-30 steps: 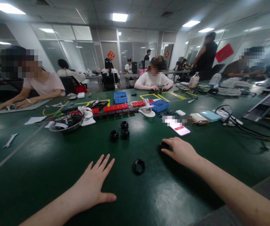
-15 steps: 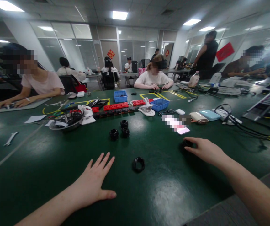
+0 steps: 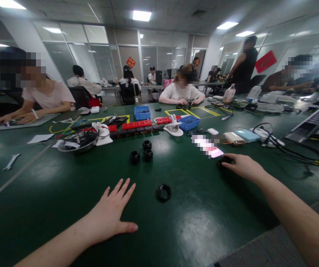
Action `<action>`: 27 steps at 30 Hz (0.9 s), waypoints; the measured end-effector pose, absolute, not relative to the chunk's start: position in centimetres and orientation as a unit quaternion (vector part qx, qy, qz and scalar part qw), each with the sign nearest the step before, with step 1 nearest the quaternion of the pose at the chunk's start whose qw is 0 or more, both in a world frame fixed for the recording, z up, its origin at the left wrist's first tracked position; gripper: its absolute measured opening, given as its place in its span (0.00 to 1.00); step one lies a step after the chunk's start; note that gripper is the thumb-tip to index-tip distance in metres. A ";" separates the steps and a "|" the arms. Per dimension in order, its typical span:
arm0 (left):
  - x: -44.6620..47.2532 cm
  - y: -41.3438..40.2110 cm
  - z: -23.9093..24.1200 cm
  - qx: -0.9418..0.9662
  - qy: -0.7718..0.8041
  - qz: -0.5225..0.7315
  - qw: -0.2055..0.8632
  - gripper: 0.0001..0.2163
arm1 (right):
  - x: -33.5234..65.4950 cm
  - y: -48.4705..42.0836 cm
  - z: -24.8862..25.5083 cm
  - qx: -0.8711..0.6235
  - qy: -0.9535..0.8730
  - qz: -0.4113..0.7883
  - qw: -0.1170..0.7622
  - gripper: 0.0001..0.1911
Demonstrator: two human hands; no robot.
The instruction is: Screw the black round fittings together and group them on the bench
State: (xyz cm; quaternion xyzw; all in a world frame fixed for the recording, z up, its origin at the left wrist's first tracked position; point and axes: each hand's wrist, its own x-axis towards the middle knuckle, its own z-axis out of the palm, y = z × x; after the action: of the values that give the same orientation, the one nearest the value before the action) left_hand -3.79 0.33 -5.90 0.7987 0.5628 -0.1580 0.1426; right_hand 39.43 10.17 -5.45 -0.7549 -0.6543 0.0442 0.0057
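Observation:
My left hand (image 3: 111, 211) lies flat on the green table with its fingers spread, holding nothing. To its right sits a black ring-shaped nut (image 3: 164, 193) with a hexagonal-looking opening. My right hand (image 3: 244, 166) is closed around a small black round part (image 3: 223, 161) at table level, just beside the lit phone (image 3: 216, 152); the fingers and thumb hide much of it. Beyond my left hand stand three black ribbed, hollow fittings grouped together: a left one (image 3: 135, 157), a back one (image 3: 146, 145) and a right one (image 3: 148, 155).
A white clamp stand (image 3: 173, 128), blue bins (image 3: 142, 112), a red-and-black strip (image 3: 136, 125) and a metal bowl (image 3: 77, 146) of parts line the far side. A wrench (image 3: 11, 162) lies left. Cables, a power bank (image 3: 234, 138) and a laptop stand (image 3: 312, 122) are right. Several people sit around.
My right hand has moved slightly away and to the right with the black part, closer to the phone's edge. My left hand and the other black pieces stay about where they were.

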 end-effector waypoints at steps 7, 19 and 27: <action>-3.8 0.4 -5.9 0.798 0.563 -0.157 0.145 0.47 | 39.0 9.7 -5.9 -0.752 -0.658 0.031 0.031 0.24; -3.7 0.4 -5.6 0.794 0.566 -0.151 0.164 0.47 | 38.9 8.4 -4.5 -0.731 -0.670 -0.050 0.120 0.41; -3.5 0.3 -5.5 0.794 0.567 -0.156 0.156 0.47 | 24.8 4.6 -1.5 -0.403 -0.884 0.037 0.234 0.31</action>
State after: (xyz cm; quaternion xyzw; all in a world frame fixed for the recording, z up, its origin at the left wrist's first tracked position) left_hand -3.46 0.34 -5.48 0.7937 0.5670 -0.1557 0.1563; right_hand 24.85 4.57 -1.47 -0.4035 -0.8839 0.0366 0.2338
